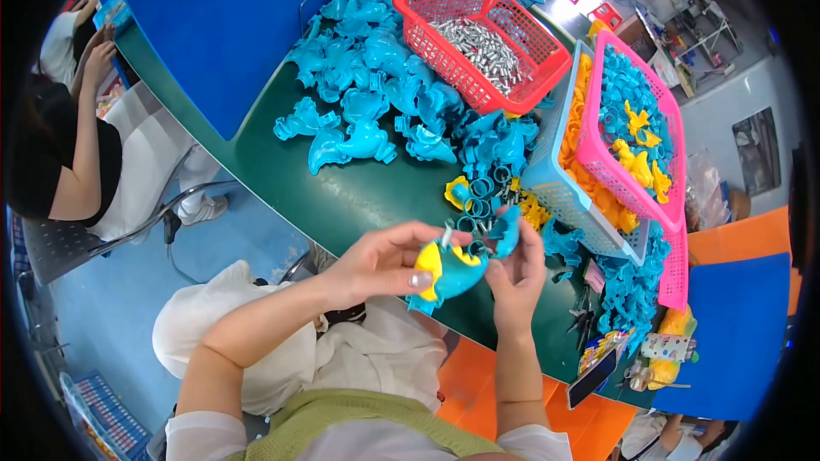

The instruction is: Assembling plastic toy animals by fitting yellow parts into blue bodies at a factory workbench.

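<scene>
My left hand (383, 263) grips a teal plastic toy body (461, 273) with a yellow piece (429, 269) at one end. A small silvery part (447, 236) shows by its fingertips, seemingly at the top of the toy. My right hand (518, 280) is closed around a curved teal shell piece (506, 233), held right beside the toy body. Whether the two pieces touch is hard to make out. Just beyond the hands lie teal rings (481, 207) and small yellow parts (534, 211) on the green table (376, 198).
Teal shells (363, 77) are heaped at the back. A red basket (530, 90) holds silvery metal parts. To the right, a pink basket (632, 196) rests on a blue basket (555, 196) of orange pieces. A phone (591, 378) stands at the near right edge. Another person (77, 154) sits left.
</scene>
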`<control>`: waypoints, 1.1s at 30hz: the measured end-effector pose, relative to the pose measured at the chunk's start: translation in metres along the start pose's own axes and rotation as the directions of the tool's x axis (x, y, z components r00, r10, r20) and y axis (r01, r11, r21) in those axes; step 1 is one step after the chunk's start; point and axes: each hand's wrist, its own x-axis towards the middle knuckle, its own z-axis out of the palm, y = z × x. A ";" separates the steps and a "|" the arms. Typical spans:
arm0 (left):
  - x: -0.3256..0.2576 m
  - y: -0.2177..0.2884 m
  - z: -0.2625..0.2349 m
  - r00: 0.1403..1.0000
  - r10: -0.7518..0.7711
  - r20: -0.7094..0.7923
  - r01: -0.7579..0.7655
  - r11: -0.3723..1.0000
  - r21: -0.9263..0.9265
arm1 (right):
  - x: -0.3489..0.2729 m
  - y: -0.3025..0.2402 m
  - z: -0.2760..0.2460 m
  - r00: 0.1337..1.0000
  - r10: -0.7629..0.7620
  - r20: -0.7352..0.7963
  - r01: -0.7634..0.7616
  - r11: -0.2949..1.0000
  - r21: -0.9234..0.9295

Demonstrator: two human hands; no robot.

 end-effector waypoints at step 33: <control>0.013 -0.012 -0.006 0.934 0.337 0.120 -0.257 0.399 0.880 | 0.004 0.003 0.001 0.988 -0.014 0.153 0.007 0.999 0.044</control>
